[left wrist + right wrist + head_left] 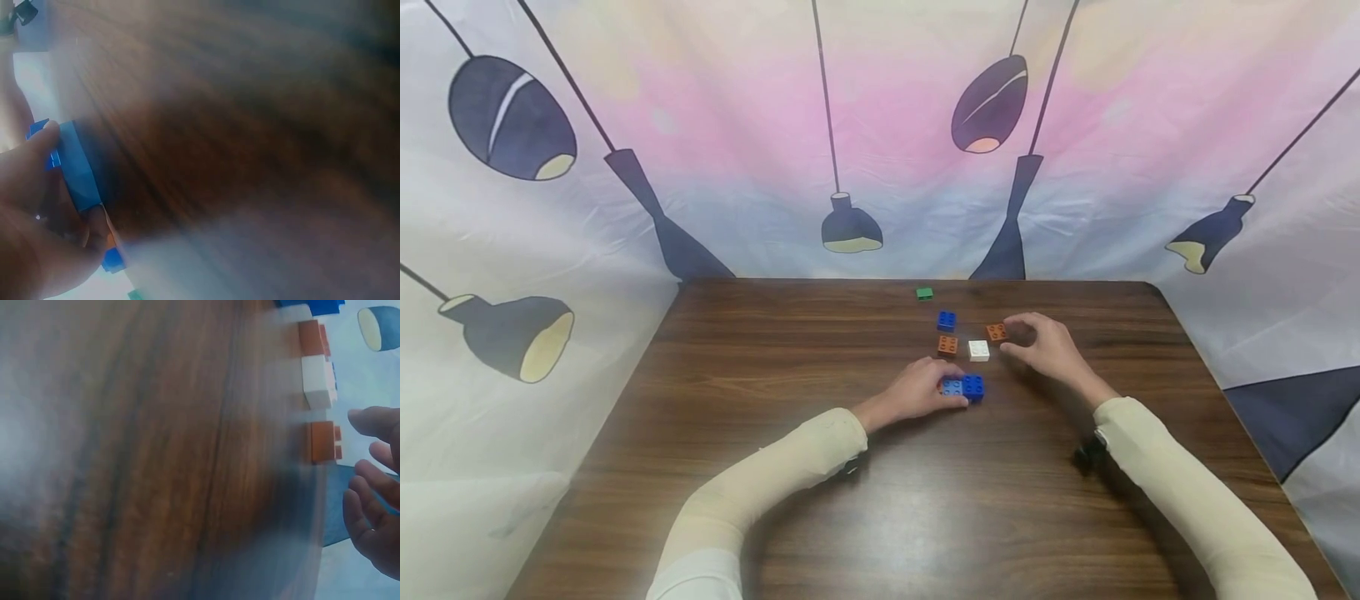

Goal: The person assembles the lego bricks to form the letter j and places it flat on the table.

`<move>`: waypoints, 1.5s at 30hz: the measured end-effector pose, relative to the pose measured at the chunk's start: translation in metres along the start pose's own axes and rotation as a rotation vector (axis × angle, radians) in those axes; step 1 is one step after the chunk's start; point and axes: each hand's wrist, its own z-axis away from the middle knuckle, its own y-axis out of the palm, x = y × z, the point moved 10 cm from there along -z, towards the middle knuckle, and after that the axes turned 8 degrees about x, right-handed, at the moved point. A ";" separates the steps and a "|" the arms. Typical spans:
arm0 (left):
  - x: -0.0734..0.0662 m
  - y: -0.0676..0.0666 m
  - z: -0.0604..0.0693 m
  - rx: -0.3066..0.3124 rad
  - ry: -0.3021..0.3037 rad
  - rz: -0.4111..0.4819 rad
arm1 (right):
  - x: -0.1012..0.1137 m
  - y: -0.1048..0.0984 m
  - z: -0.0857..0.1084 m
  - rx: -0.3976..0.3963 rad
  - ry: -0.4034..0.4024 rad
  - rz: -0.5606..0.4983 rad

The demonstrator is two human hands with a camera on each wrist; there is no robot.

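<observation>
My left hand (pixel 919 390) pinches a light blue brick (pixel 952 387) between thumb and fingers; a dark blue brick (pixel 973 387) sits against its right side. In the left wrist view the thumb and fingertips hold the ends of the light blue brick (pixel 80 169). My right hand (pixel 1048 347) is spread beside an orange brick (pixel 996 332), with thumb and fingers apart. The right wrist view shows a gap between that hand (pixel 378 487) and the orange brick (pixel 322 442). A white brick (pixel 978 351) lies between the hands.
Behind the left hand lie another orange brick (pixel 947 346) and a dark blue brick (pixel 947 321). Farther back, a small green brick (pixel 924 294) rests near the far edge of the wooden table (pixel 790 358). A printed cloth (pixel 760 150) hangs behind the table.
</observation>
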 end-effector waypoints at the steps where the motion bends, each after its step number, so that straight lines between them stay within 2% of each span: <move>1: 0.000 0.000 0.000 0.001 0.000 -0.001 | -0.002 0.002 -0.002 0.018 0.008 0.000; 6: -0.001 -0.001 0.000 0.000 0.009 -0.013 | -0.007 0.009 -0.010 0.093 0.024 0.017; 14: -0.002 -0.001 -0.001 -0.001 0.029 -0.009 | -0.008 0.014 -0.021 0.136 0.011 0.027; 30: -0.002 -0.003 0.000 -0.010 0.027 0.020 | -0.013 0.024 -0.028 0.139 0.008 0.037; 45: -0.002 -0.004 0.000 -0.005 0.020 0.023 | -0.011 0.020 -0.030 0.121 0.015 0.075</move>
